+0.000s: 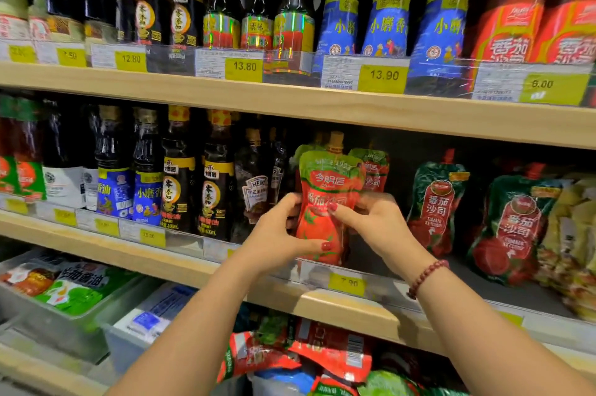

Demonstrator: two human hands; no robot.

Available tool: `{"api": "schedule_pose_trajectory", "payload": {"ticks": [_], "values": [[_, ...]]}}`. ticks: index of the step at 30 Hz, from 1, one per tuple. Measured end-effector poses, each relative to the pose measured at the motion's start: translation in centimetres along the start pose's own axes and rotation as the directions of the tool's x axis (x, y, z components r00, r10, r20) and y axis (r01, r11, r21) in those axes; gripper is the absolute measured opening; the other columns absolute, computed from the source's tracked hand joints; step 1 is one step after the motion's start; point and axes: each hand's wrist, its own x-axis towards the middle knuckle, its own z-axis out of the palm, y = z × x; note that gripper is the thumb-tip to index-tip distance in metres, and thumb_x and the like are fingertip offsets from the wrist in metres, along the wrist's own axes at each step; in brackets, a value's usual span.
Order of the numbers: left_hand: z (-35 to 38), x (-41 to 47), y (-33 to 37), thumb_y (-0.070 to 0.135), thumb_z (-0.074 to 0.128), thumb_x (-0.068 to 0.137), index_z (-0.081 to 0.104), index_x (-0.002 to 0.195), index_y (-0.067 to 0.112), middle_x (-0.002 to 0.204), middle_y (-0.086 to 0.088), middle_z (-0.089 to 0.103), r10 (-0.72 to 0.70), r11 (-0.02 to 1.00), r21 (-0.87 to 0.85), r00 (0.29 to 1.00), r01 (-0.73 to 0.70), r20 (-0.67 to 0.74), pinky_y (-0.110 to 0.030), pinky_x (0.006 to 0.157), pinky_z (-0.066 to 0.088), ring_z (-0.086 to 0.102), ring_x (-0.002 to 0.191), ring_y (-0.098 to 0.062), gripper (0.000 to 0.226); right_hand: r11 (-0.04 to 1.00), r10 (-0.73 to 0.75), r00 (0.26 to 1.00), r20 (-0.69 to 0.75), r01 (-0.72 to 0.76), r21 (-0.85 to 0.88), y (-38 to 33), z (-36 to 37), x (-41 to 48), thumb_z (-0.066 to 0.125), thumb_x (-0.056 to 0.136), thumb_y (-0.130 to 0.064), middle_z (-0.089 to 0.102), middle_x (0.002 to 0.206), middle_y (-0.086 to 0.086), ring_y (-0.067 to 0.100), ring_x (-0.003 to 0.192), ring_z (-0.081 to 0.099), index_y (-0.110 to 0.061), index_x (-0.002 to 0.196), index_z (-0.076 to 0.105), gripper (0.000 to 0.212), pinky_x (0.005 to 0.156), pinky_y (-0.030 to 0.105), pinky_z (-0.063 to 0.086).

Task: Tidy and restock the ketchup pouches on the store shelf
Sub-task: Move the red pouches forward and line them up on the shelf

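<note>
A red and green ketchup pouch with a tan cap stands upright at the front of the middle shelf. My left hand grips its left edge with the thumb across the lower front. My right hand pinches its right side. Two more pouches of the same kind stand right behind it. Dark green ketchup pouches stand further right on the same shelf. Several loose red pouches lie in a heap below the shelf edge.
Dark sauce bottles fill the middle shelf left of the pouches, a Heinz bottle closest to my left hand. Yellow packets sit at far right. Price tags line the shelf fronts. Grey bins with packets sit at lower left.
</note>
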Motion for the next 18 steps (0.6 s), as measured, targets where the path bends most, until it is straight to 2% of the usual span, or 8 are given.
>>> {"api": "schedule_pose_trajectory", "payload": {"ticks": [3, 6, 7, 9, 11, 13, 15, 18], "values": [[0.8, 1.3, -0.5, 0.015, 0.084, 0.066, 0.052, 0.104, 0.036, 0.099, 0.011, 0.064, -0.027, 0.999, 0.029, 0.999, 0.028, -0.032, -0.017, 0.062, 0.054, 0.066, 0.08, 0.004, 0.054, 0.998, 0.068, 0.998, -0.011, -0.068, -0.016, 0.5, -0.5, -0.2, 0.07, 0.08, -0.023, 0.072, 0.078, -0.019, -0.004, 0.076, 0.065, -0.032, 0.079, 0.068, 0.009, 0.06, 0.011, 0.048], [1.2, 2.2, -0.6, 0.014, 0.083, 0.065, 0.05, 0.12, 0.028, 0.099, 0.009, 0.066, -0.056, 0.991, 0.122, 0.998, 0.054, 0.016, -0.022, 0.07, 0.056, 0.066, 0.083, 0.001, 0.065, 0.992, 0.11, 0.993, -0.045, -0.113, -0.064, 1.0, -0.5, -0.5, 0.071, 0.08, -0.023, 0.071, 0.084, -0.012, 0.004, 0.082, 0.067, -0.029, 0.081, 0.068, 0.007, 0.072, 0.023, 0.053], [1.2, 2.5, -0.6, 0.013, 0.083, 0.066, 0.049, 0.122, 0.026, 0.1, 0.008, 0.066, -0.065, 0.989, 0.135, 0.997, 0.059, 0.037, -0.024, 0.074, 0.057, 0.065, 0.086, -0.001, 0.067, 0.992, 0.105, 0.991, -0.08, -0.109, -0.058, 1.1, -0.4, -0.6, 0.071, 0.079, -0.021, 0.071, 0.084, -0.009, 0.007, 0.082, 0.067, -0.028, 0.081, 0.069, 0.007, 0.074, 0.027, 0.053], [1.4, 2.8, -0.7, 0.01, 0.082, 0.067, 0.049, 0.123, 0.025, 0.103, 0.003, 0.067, -0.074, 0.991, 0.12, 0.995, 0.066, 0.063, -0.032, 0.08, 0.057, 0.066, 0.092, -0.009, 0.066, 0.995, 0.068, 0.987, -0.144, -0.079, -0.067, 1.0, -0.2, -1.3, 0.071, 0.078, -0.022, 0.071, 0.082, -0.011, 0.003, 0.078, 0.066, -0.028, 0.08, 0.068, 0.007, 0.072, 0.028, 0.053], [1.5, 3.1, -0.7, 0.006, 0.081, 0.068, 0.05, 0.123, 0.026, 0.103, -0.001, 0.068, -0.078, 0.992, 0.105, 0.994, 0.071, 0.071, -0.035, 0.081, 0.057, 0.067, 0.093, -0.014, 0.066, 0.98, 0.024, 0.978, -0.205, -0.063, -0.189, 0.9, 0.0, -2.2, 0.07, 0.078, -0.031, 0.07, 0.082, -0.014, -0.001, 0.077, 0.065, -0.029, 0.084, 0.068, 0.006, 0.071, 0.028, 0.054], [1.5, 3.3, -0.9, 0.006, 0.081, 0.068, 0.051, 0.123, 0.028, 0.102, 0.002, 0.069, -0.073, 0.992, 0.105, 0.996, 0.067, 0.059, -0.033, 0.079, 0.057, 0.066, 0.093, -0.013, 0.067, 0.919, 0.023, 0.957, -0.29, -0.135, -0.372, 0.9, -0.3, -3.3, 0.068, 0.075, -0.046, 0.069, 0.085, -0.017, 0.003, 0.08, 0.064, -0.031, 0.092, 0.068, 0.023, 0.071, 0.032, 0.055], [1.5, 3.8, -1.1, 0.006, 0.082, 0.067, 0.052, 0.12, 0.031, 0.1, 0.006, 0.068, -0.057, 0.992, 0.119, 0.998, 0.053, 0.034, -0.027, 0.076, 0.056, 0.066, 0.092, -0.009, 0.066, 0.801, 0.097, 0.95, -0.298, -0.253, -0.543, 0.9, -1.1, -4.4, 0.065, 0.069, -0.061, 0.066, 0.084, -0.019, 0.005, 0.08, 0.063, -0.035, 0.095, 0.064, 0.036, 0.067, 0.03, 0.052], [2.1, 4.9, -1.6, -0.003, 0.081, 0.063, 0.055, 0.111, 0.034, 0.095, 0.011, 0.067, -0.053, 0.993, 0.101, 0.999, 0.053, -0.003, -0.016, 0.063, 0.054, 0.064, 0.086, -0.002, 0.066, 0.663, 0.264, 0.942, -0.206, -0.333, -0.671, 1.2, -1.2, -6.0, 0.062, 0.06, -0.069, 0.06, 0.067, -0.019, 0.003, 0.066, 0.055, -0.034, 0.072, 0.061, 0.037, 0.051, 0.024, 0.04]]}}
